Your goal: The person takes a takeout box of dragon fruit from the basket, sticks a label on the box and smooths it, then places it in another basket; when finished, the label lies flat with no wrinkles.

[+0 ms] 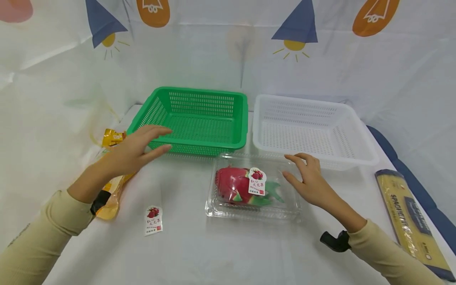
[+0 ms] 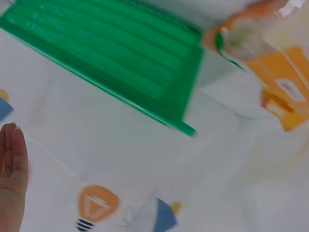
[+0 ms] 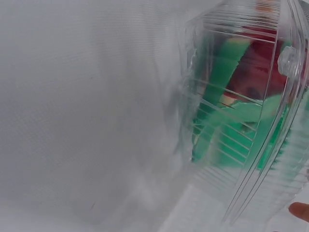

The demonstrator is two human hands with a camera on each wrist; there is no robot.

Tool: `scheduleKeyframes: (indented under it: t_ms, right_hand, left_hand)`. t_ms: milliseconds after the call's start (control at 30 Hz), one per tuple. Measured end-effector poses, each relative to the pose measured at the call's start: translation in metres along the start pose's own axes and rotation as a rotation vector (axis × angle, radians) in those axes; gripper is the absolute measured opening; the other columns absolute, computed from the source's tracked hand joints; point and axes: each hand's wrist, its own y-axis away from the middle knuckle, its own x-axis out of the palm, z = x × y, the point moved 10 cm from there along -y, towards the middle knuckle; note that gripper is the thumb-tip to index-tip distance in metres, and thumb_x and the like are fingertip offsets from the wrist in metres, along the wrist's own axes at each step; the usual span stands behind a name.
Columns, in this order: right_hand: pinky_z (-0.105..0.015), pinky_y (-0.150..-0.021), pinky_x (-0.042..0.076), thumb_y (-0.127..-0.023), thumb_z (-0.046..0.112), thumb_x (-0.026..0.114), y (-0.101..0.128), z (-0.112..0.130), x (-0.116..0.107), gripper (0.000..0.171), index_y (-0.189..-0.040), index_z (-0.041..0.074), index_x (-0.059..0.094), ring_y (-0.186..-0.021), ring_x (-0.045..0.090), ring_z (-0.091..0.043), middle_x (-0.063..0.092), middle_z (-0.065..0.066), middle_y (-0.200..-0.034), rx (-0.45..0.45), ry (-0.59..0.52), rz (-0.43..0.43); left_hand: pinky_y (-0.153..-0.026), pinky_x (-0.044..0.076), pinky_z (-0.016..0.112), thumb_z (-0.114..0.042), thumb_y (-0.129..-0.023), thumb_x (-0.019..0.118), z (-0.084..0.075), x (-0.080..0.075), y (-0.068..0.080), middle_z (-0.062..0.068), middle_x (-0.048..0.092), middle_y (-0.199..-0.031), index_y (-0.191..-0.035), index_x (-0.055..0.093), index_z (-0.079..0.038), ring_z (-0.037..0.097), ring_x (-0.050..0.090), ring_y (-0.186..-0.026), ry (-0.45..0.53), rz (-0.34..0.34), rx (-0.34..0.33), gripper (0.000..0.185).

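Observation:
A clear plastic clamshell box (image 1: 221,209) sits mid-table, with a red dragon fruit (image 1: 231,184) with green leaf tips inside. On its lid is a white label (image 1: 257,182) printed with dragon fruit. My right hand (image 1: 311,184) hovers at the box's right edge, thumb and fingers parted and holding nothing; one fingertip (image 3: 300,211) shows beside the box in the right wrist view. My left hand (image 1: 133,152), fingers extended and holding nothing, is raised in front of the green basket (image 1: 194,148). A similar label (image 1: 153,221) lies on the table left of the box.
A white basket (image 1: 315,158) stands at the back right, beside the green one. Orange-and-yellow food packets (image 1: 113,137) lie at the left, partly hidden by my left arm. A spaghetti pack (image 1: 409,217) lies along the right edge. A patterned white cloth (image 1: 203,51) hangs behind.

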Motion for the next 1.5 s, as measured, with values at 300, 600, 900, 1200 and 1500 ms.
scheduleKeyframes:
  t_ms: [300, 600, 900, 1200, 1500]
  right_hand:
    - [-0.068, -0.087, 0.029, -0.098, 0.024, 0.053, 0.011, -0.009, -0.005, 0.049, -0.138, -0.002, 0.039, -0.127, 0.017, -0.048, 0.026, -0.03, -0.136, 0.038, -0.017, -0.016]
    - [-0.065, -0.085, 0.033, -0.099, 0.025, 0.052, 0.018, -0.017, -0.004, 0.051, -0.139, -0.003, 0.038, -0.123, 0.023, -0.046, 0.028, -0.03, -0.134, 0.066, -0.054, -0.014]
    - [-0.06, -0.086, 0.04, -0.1, 0.028, 0.049, 0.023, -0.029, 0.006, 0.066, -0.147, -0.005, 0.016, -0.117, 0.038, -0.049, 0.027, -0.034, -0.138, 0.125, -0.159, 0.027]
    - [-0.063, -0.094, 0.034, -0.1, 0.04, 0.046, 0.031, -0.045, 0.031, 0.077, -0.148, -0.001, 0.002, -0.126, 0.033, -0.048, 0.03, -0.033, -0.138, 0.298, -0.348, 0.158]
    - [-0.059, -0.1, 0.029, -0.101, 0.043, 0.037, 0.04, -0.053, 0.063, 0.079, -0.147, -0.002, -0.007, -0.13, 0.025, -0.052, 0.019, -0.035, -0.144, 0.483, -0.739, 0.298]
  left_hand:
    - [-0.087, 0.037, 0.061, -0.024, -0.1, 0.049, 0.069, -0.039, -0.007, 0.027, 0.041, -0.134, -0.132, 0.046, 0.007, 0.046, 0.044, -0.108, 0.001, -0.124, -0.203, 0.044]
    - [-0.102, 0.015, 0.065, -0.034, -0.101, 0.043, 0.122, -0.028, -0.007, 0.037, 0.02, -0.142, -0.136, 0.031, 0.017, 0.056, 0.013, -0.13, -0.048, -0.015, -0.373, 0.063]
    - [-0.083, 0.044, 0.058, -0.039, -0.101, 0.038, 0.15, -0.01, -0.006, 0.045, 0.023, -0.133, -0.139, 0.014, 0.022, 0.046, 0.058, -0.09, -0.014, 0.1, -0.479, 0.075]
    - [-0.07, 0.046, 0.047, -0.023, -0.1, 0.044, 0.166, -0.005, -0.005, 0.039, 0.043, -0.111, -0.126, 0.034, 0.026, 0.034, 0.057, -0.075, -0.105, 0.134, -0.501, 0.056]
    - [-0.053, 0.044, 0.032, -0.019, -0.098, 0.049, 0.165, -0.004, -0.007, 0.021, 0.052, -0.079, -0.107, 0.045, 0.019, 0.023, 0.055, -0.06, -0.068, 0.143, -0.502, 0.039]
